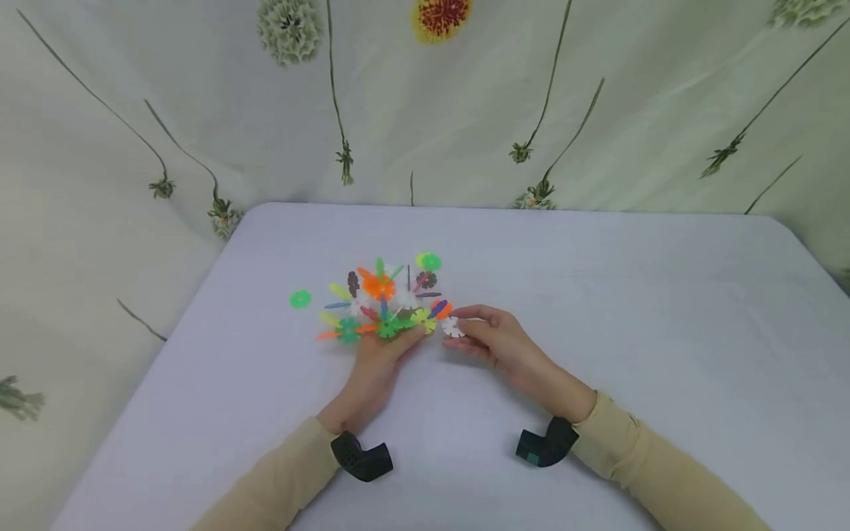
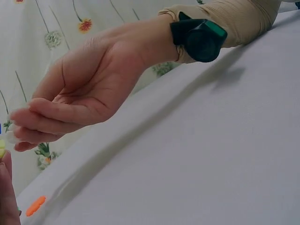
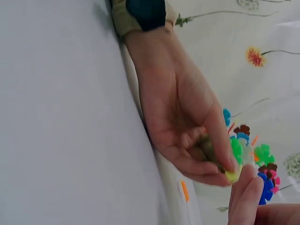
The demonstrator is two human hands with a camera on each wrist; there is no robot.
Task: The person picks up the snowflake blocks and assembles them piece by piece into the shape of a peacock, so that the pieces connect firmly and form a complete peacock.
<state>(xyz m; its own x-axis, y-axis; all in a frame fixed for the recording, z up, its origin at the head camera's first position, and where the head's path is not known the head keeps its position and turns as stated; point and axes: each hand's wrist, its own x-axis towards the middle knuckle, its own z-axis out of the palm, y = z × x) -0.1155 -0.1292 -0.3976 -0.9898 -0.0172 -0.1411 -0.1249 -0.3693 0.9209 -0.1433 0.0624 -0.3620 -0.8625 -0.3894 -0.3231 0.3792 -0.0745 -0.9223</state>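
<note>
My left hand [image 1: 380, 365] grips the near side of a many-coloured cluster of interlocking snowflake discs [image 1: 387, 324], its thumb by a yellow disc [image 1: 423, 318]. In the right wrist view, this left hand [image 3: 180, 112] curls around part of the cluster. My right hand [image 1: 501, 343] pinches a white snowflake disc [image 1: 453, 327] between thumb and fingers, close to the cluster's right side. Whether the white disc touches the cluster I cannot tell. In the left wrist view, the right hand [image 2: 84, 89] hides most of the white disc.
A loose-looking green disc [image 1: 300, 299] lies left of the cluster on the white table [image 1: 631, 332]. Green and yellow discs [image 1: 430, 262] show at the cluster's back right. An orange piece [image 2: 36, 206] appears edge-on. Flower-printed cloth [image 1: 451, 110] hangs behind the table.
</note>
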